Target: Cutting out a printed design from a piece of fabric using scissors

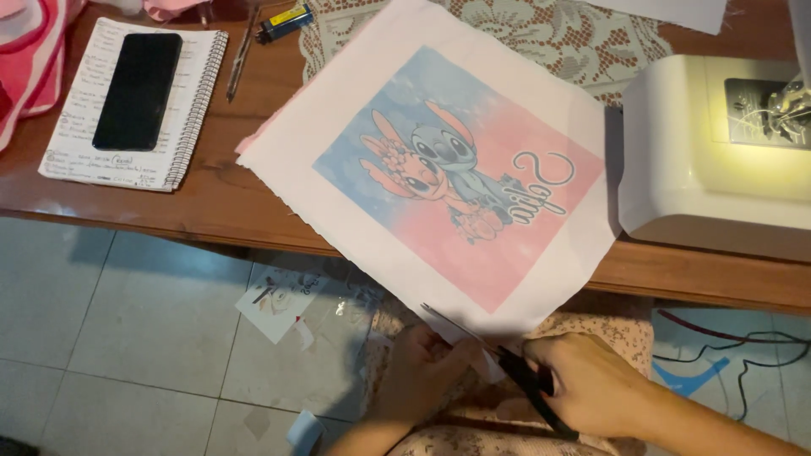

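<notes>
Far left, table edge: pink striped cloth (pixel 29 59), bunched. Beside it a spiral notebook (pixel 135 101) lies flat on the wooden table (pixel 220 194), a black phone (pixel 138 90) face-down on top of it. Just right of the notebook, a thin pen (pixel 242 52); above that, a small lighter (pixel 284 21), blue and yellow.

Centre: white fabric sheet (pixel 439 160) printed with a blue-and-pink cartoon picture, lying tilted over the table, its lower corner hanging off the near edge. A lace doily (pixel 549 38) lies beneath its upper side. Paper scraps (pixel 279 304) lie on the tiled floor (pixel 101 321) below.

Lower centre: left hand (pixel 422 371) pinches the hanging corner of the sheet, fingers closed on its edge. Scissors (pixel 498 355), blades slightly parted, meet the sheet's lower edge just beside that hand.

Right of it: right hand (pixel 591 380) wrapped around the black scissor handles, fingers closed through the loops.

Far right: white sewing machine (pixel 710 152) on the table, lamp lit, just beside the sheet's right edge. Cables (pixel 743 346) on the floor below.
</notes>
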